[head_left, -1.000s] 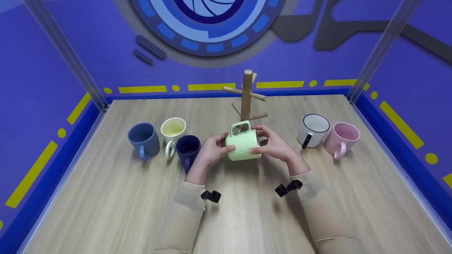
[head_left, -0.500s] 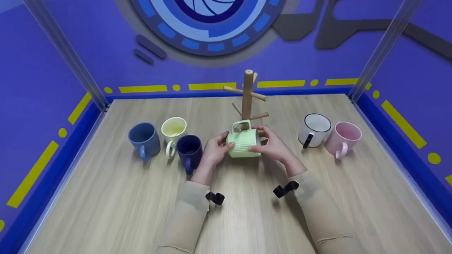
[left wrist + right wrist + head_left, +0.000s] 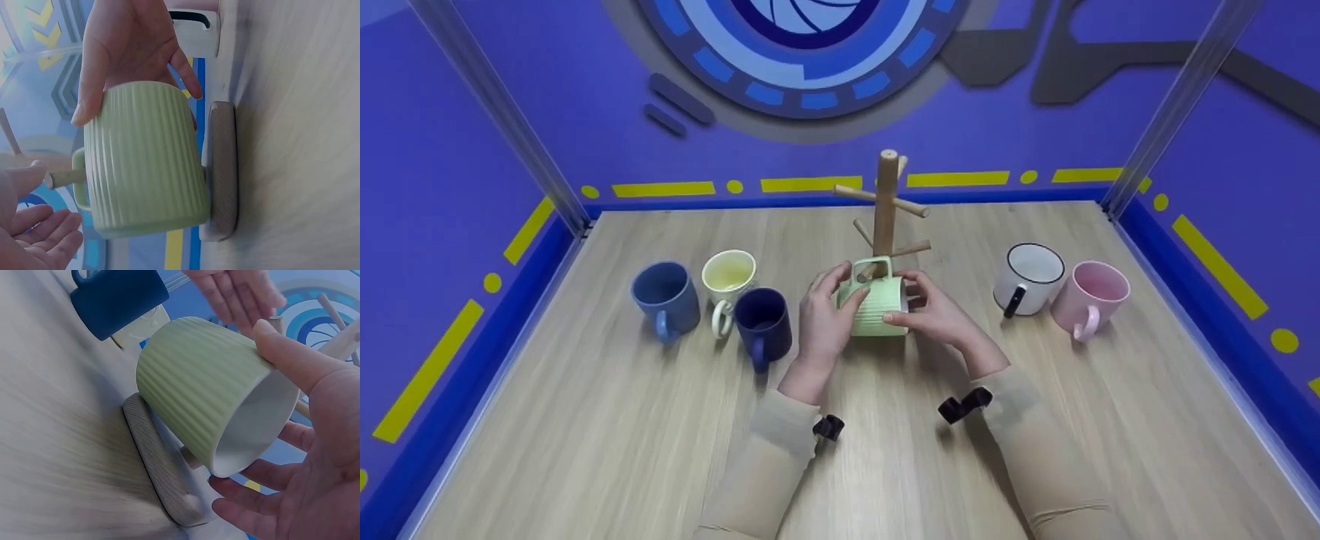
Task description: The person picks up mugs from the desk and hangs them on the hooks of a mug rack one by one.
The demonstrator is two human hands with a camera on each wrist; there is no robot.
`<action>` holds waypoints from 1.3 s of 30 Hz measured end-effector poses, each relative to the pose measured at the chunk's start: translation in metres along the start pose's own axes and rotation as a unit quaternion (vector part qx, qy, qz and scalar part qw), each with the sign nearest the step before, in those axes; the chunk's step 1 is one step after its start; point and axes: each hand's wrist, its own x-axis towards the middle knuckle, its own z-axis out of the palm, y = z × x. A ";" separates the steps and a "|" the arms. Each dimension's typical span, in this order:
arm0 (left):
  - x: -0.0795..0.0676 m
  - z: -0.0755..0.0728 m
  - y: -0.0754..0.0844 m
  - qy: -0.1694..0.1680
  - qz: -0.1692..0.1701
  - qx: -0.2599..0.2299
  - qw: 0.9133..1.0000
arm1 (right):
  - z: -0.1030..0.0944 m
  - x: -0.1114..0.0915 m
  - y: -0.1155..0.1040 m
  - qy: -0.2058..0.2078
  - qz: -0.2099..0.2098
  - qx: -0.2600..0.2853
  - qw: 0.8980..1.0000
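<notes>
A ribbed pale green mug [image 3: 879, 315] lies sideways at the front of a wooden mug tree [image 3: 885, 210], mouth to the right, handle up. The tip of a low peg [image 3: 61, 179] shows through the handle. My right hand [image 3: 941, 311] grips the mug by its rim, thumb on the outer wall and fingers at the mouth [image 3: 256, 419]. My left hand [image 3: 826, 322] is at the base end, close to the handle; in the left wrist view its fingers [image 3: 53, 233] are apart from the mug and loosely extended, with the thumb by the peg tip.
Left on the table [image 3: 607, 435] stand a grey-blue mug [image 3: 665, 296], a pale yellow mug [image 3: 727, 277] and a navy mug [image 3: 763, 322], close to my left forearm. To the right are a white mug [image 3: 1027, 277] with black handle and a pink mug [image 3: 1089, 296]. Blue walls enclose the table.
The mug has risen slightly toward the tree and its handle now surrounds the low peg. My left hand has loosened from the base and shifted up and right toward the handle.
</notes>
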 end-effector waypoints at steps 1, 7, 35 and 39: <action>0.001 0.002 0.002 0.006 0.014 0.001 1.000 | 0.000 0.000 0.000 0.001 0.001 0.001 1.000; 0.009 0.015 0.002 0.020 0.036 0.017 0.999 | -0.003 0.001 -0.002 0.006 0.002 0.025 1.000; 0.021 0.012 -0.020 0.150 0.065 -0.016 0.986 | -0.011 -0.009 -0.015 0.215 -0.194 -0.024 0.957; 0.021 0.012 -0.020 0.163 0.089 0.001 0.983 | -0.009 -0.011 -0.017 0.214 -0.236 -0.068 0.945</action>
